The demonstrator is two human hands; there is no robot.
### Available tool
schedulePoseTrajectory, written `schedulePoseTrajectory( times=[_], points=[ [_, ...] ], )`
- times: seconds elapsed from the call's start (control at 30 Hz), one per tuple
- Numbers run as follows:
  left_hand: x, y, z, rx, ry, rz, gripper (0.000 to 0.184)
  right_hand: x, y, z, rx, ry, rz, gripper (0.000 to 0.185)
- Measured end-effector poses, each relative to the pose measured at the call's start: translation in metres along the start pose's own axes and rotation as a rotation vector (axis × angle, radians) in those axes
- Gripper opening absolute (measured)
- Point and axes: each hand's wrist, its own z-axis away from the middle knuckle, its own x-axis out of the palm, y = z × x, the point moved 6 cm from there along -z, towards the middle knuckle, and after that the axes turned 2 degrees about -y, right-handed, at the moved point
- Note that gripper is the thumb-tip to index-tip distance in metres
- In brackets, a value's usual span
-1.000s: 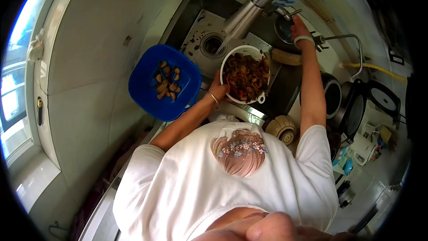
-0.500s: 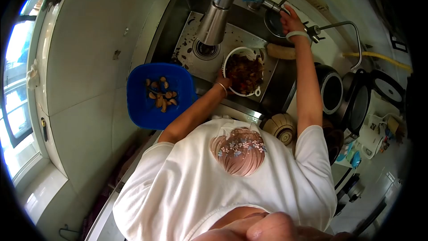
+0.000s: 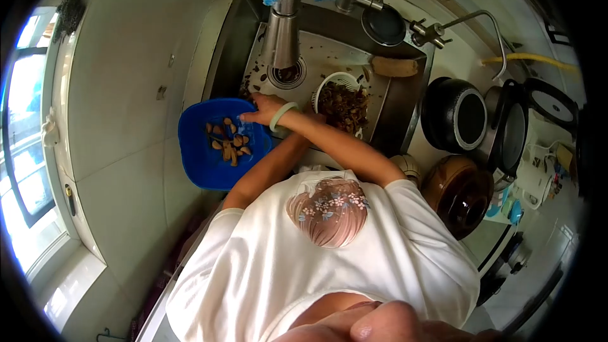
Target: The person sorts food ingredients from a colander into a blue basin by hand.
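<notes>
My right hand (image 3: 265, 111) reaches across my left forearm to the near-sink corner of a blue plastic basin (image 3: 199, 168). The thumb lies over the inside of the rim and the other fingers are partly hidden beyond it. Several small tan pieces (image 3: 228, 142) lie in the basin. My left hand (image 3: 315, 118), mostly covered by my right forearm, is at the near left side of a white colander (image 3: 342, 78), with its fingers at the rim. Dark brown, wet-looking shreds (image 3: 345, 106) fill the colander, which stands in the sink.
The steel sink (image 3: 380, 117) has scraps around its drain (image 3: 287, 75). A faucet (image 3: 282, 41) overhangs it. A pale brown cylindrical thing (image 3: 394, 67) lies at the sink's right side. Black pots (image 3: 456, 114) and a brown lidded pot (image 3: 457, 193) stand on the right.
My right hand has come from the small tap at the back right, across the sink, to the blue basin's corner. The left hand stays by the colander. The view has shifted slightly.
</notes>
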Motion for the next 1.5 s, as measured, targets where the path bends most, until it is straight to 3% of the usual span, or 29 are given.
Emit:
schedulePoseTrajectory(
  times=[0.13,0.23,0.37,0.5,0.7,0.8,0.83,0.97,1.03,1.07,1.13,1.27,1.33,1.43,1.5],
  points=[
    [-0.005,-0.001,0.001,0.069,-0.047,-0.149,0.049,0.015,0.025,-0.007,0.230,-0.093,-0.029,0.036],
    [-0.004,0.001,-0.002,0.170,-0.082,-0.368,0.049,0.011,0.034,-0.002,0.209,0.030,-0.163,0.031],
    [0.012,0.006,-0.015,0.419,-0.165,-0.844,0.049,0.006,0.056,0.010,0.304,0.029,-0.257,0.029],
    [0.032,0.002,-0.023,0.679,-0.257,-1.239,0.049,-0.018,0.068,0.047,0.393,0.247,-0.462,0.028],
    [0.047,-0.011,-0.030,0.885,-0.401,-1.473,0.049,-0.042,0.104,0.101,0.546,0.526,-0.847,0.023],
    [0.057,-0.006,-0.008,0.973,-0.465,-1.378,0.050,-0.042,0.130,0.125,0.529,0.702,-1.047,0.018],
    [0.050,0.000,0.011,0.897,-0.500,-1.245,0.041,-0.040,0.135,0.135,0.531,0.717,-1.061,0.018],
    [0.035,0.014,0.072,0.847,-0.637,-1.344,0.042,-0.033,0.135,0.187,0.499,0.890,-1.220,0.014],
    [0.008,0.005,0.067,0.486,-0.672,-1.117,0.041,-0.025,0.136,0.207,0.482,0.986,-1.295,0.012],
    [0.006,0.009,0.083,0.498,-0.682,-1.134,0.041,-0.024,0.130,0.220,0.464,1.004,-1.303,0.012],
    [-0.008,0.028,0.112,0.220,-0.439,-0.407,0.043,-0.025,0.106,0.245,0.314,0.943,-1.221,0.012],
    [-0.003,0.045,0.156,0.251,-0.622,-0.272,0.047,-0.009,0.091,0.280,0.179,0.899,-1.249,0.016],
    [0.003,0.051,0.184,0.328,-0.727,-0.038,0.047,0.002,0.082,0.305,0.170,0.924,-1.202,0.017],
    [0.015,0.044,0.211,0.429,-0.655,0.163,0.045,0.022,0.071,0.352,0.110,0.941,-1.111,0.018],
    [0.029,0.021,0.237,0.313,-0.774,0.130,0.043,0.039,0.073,0.389,0.120,0.967,-1.020,0.021]
  ],
)
